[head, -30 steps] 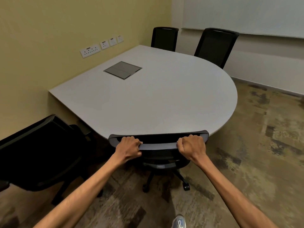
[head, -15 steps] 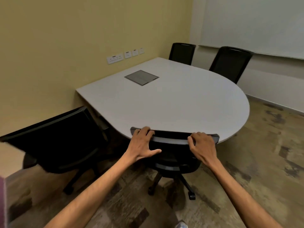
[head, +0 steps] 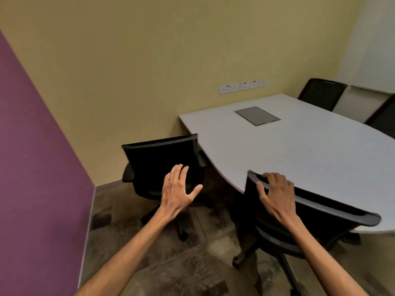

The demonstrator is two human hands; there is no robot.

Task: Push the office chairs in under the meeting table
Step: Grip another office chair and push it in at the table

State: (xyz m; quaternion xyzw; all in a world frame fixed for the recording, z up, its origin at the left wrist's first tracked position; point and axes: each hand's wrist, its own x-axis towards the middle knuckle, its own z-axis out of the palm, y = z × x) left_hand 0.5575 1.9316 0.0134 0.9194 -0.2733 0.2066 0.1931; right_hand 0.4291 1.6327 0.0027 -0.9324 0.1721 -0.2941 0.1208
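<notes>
1. The meeting table (head: 299, 150) is showing a pale grey top with a curved near edge and a flat grey inset panel (head: 257, 115) toward its wall end.
2. The near chair (head: 316, 212), black with a grey strip along its top rail, is sitting pushed against the table's near edge, its backrest touching or just beside the rim; its castor base is showing below on the patterned carpet (head: 171, 263).
3. The right hand (head: 275, 193) is resting on that chair's top rail at the end away from the table's rounded tip, fingers loosely spread, not wrapped around it.
4. The second chair (head: 158, 161), black mesh back with armrests, is standing at the table's wall-side corner, angled, seat not under the top.
5. The left hand (head: 178, 189) is hovering in front of that backrest, fingers wide, holding nothing; contact cannot be told.
6. Two more dark chairs (head: 320, 92) are standing at the table's far side.
</notes>
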